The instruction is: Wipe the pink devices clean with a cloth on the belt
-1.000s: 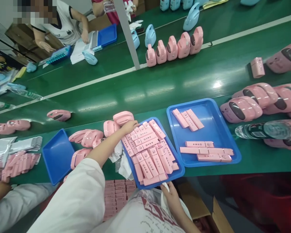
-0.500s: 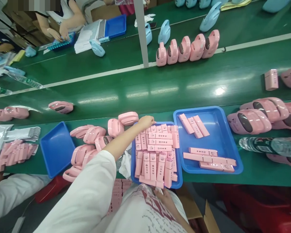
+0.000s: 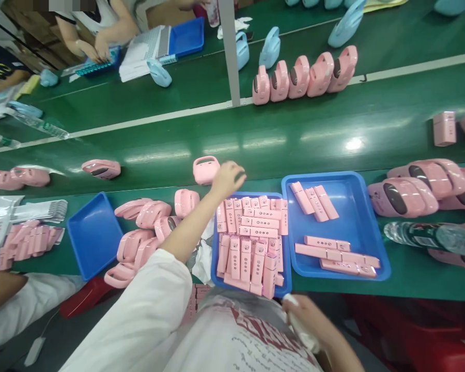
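My left hand (image 3: 228, 178) reaches over the far edge of the tray, its fingers loosely curled and apart, with nothing visible in them. Right beside it, a pink handled device (image 3: 206, 170) rests on the green conveyor; whether they touch is unclear. Under my left wrist, a blue tray (image 3: 213, 258) is piled with pink slim boxes (image 3: 259, 222). Low at the right, by the table's front edge, my right hand (image 3: 304, 312) grips a white cloth (image 3: 304, 336) that hangs down.
Another blue tray (image 3: 344, 206) at right holds several pink boxes. Pink devices (image 3: 137, 245) cluster at left, by a tilted blue tray (image 3: 93, 232). A plastic bottle (image 3: 430, 235) lies at right. A post (image 3: 231, 57) stands beyond the conveyor (image 3: 158, 139). A co-worker's hands (image 3: 95, 51) work opposite.
The pink device has shifted away from me onto the conveyor. My left hand has moved forward and slightly left. My right hand has moved right, bringing the white cloth out into view.
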`<state>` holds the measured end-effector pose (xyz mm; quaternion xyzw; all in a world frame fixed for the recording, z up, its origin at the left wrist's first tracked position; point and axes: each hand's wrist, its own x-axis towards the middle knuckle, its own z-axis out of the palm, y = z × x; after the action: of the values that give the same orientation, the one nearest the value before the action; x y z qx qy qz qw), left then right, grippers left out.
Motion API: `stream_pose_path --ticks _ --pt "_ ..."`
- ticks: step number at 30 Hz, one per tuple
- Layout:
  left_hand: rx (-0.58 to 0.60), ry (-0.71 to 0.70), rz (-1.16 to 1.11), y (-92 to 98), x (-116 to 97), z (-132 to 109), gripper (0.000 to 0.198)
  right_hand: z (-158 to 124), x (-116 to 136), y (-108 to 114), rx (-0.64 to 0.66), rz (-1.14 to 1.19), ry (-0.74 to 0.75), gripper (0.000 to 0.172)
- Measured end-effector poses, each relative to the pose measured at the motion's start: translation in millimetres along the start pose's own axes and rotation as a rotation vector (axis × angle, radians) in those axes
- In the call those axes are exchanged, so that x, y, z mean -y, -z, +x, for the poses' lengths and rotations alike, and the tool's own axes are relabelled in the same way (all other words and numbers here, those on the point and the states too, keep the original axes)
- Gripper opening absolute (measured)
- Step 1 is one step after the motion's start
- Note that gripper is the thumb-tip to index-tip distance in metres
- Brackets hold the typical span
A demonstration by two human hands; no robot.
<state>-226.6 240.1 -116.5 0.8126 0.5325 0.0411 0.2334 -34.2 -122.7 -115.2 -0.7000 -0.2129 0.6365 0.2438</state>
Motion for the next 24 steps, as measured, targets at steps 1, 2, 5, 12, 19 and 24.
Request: stream_pose_path --ticks 1,2,5,12,19,24 --pt "-0.144 0.093 0.020 11.7 11 5 0.043 7 7 14 0.049 -0.039 -0.069 0.039" --pt "-0.242 0.245 0.050 22.4 24 12 0.053 14 15 26 -0.024 -0.028 -0.064 0.042" --pt "-0.003 0.600 0.027 40.6 60 37 0.074 33 45 47 -0.303 0.004 0.004 0.049" --pt "0.160 0.628 -0.001 31.9 72 66 0.076 78 80 31 -0.392 -0.041 0.148 0.054" --pt "0.172 0.417 0.119 62.0 63 26 0.058 124 100 25 -0.405 -0.340 0.288 0.053" --pt "0.231 0.398 0.207 49.9 42 -29 0.054 141 115 13 -0.348 -0.416 0.339 0.042"
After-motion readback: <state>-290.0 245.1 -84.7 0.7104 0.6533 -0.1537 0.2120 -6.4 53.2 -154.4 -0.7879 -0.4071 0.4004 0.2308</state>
